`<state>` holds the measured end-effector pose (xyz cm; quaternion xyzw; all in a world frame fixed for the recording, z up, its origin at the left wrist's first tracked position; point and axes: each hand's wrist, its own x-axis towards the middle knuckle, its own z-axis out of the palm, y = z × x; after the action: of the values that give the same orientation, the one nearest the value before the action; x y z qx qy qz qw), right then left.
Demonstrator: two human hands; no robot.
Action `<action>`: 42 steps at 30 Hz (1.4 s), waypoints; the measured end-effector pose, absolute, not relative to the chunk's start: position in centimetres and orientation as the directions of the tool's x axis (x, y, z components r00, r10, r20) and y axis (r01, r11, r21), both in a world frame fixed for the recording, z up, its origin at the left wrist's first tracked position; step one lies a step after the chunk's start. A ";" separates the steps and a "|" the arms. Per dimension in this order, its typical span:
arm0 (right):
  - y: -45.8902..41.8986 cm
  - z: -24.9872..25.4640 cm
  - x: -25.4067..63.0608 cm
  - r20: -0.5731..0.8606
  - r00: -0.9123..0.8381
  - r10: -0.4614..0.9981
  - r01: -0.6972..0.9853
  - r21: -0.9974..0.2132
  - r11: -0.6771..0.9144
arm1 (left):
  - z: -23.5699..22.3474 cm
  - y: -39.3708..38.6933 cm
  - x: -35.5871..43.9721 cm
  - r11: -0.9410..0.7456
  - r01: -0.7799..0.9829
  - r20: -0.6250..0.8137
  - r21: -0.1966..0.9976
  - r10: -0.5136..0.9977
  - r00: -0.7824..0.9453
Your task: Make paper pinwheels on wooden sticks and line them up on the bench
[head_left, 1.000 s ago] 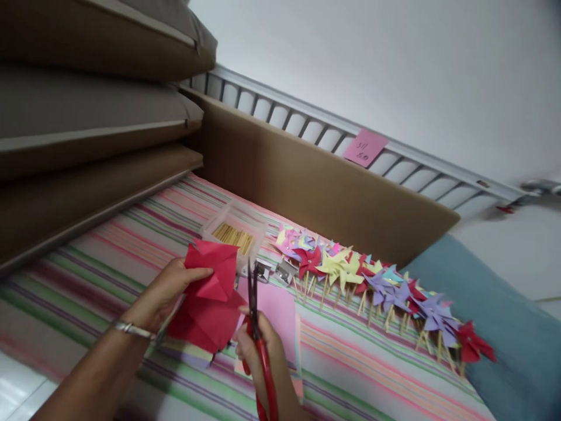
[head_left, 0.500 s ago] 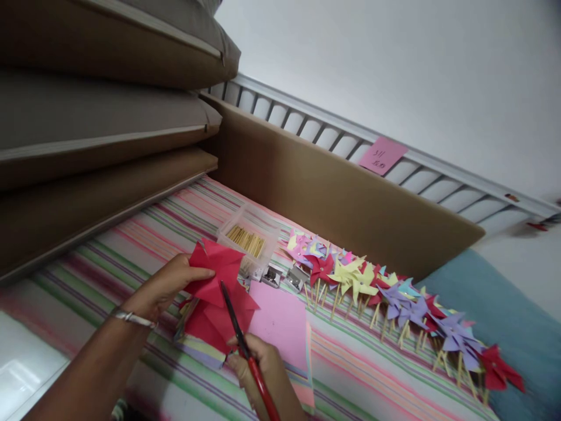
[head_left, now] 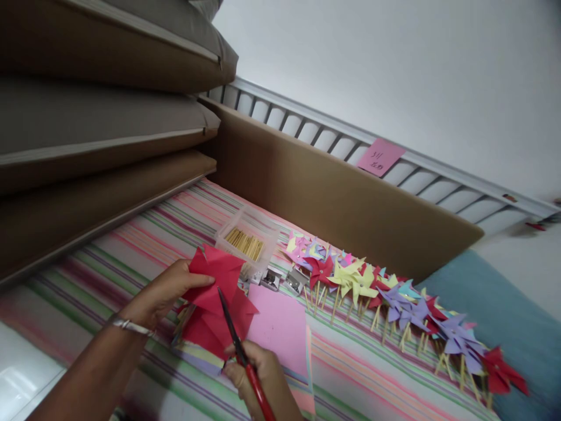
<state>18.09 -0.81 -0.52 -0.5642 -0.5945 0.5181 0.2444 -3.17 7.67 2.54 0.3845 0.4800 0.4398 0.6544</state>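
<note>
My left hand [head_left: 175, 286] pinches a red paper square [head_left: 213, 275] between thumb and fingers, with the thumb lying on top. Slits are cut in from its corners. In my right hand [head_left: 260, 374] is a pair of scissors [head_left: 234, 330] with red handles. One dark blade shows, its tip lying over the held square near the thumb. More red paper [head_left: 214, 327] lies below, on a stack of coloured sheets. To the right, close to the scissors, is a pile of paper with a pink sheet [head_left: 278, 327] on top.
A clear plastic box [head_left: 269, 234] holds short wooden sticks [head_left: 245, 242]. Two small open containers [head_left: 294, 282] stand beside it. Finished paper pinwheels [head_left: 405, 310] line the striped cloth [head_left: 363, 374]. Behind them rises a brown board [head_left: 333, 181]; stacked cushions [head_left: 100, 123] are at left.
The red square has dropped slightly and tilted a little in my left hand. The scissors have shifted slightly down and left, and the camera view has moved a little.
</note>
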 end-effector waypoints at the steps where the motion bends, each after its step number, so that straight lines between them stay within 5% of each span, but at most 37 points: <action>1: -0.8 -0.6 18.1 -0.295 -0.241 0.924 0.419 -0.891 -0.175 | 2.6 7.6 -3.2 0.320 -0.206 -0.293 0.925 0.944 0.150; 26: -1.1 -0.6 18.0 -0.337 -0.244 0.909 0.417 -0.883 -0.216 | 2.1 7.7 -3.3 0.337 -0.201 -0.309 0.920 0.938 0.160; 36: -0.8 0.8 19.9 -0.281 -0.347 0.895 0.605 -0.796 -0.016 | 1.5 8.4 -4.2 0.323 -0.194 -0.326 0.926 0.945 0.019; 42: -0.1 0.8 22.6 -0.140 -0.267 0.953 0.469 -0.883 0.002 | 1.7 7.5 -3.1 0.381 -0.187 -0.331 0.906 0.910 0.249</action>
<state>22.58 -0.09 0.81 -0.5427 -0.6551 0.4522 0.2678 -3.14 7.53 1.73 0.3883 0.4656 0.3985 0.6882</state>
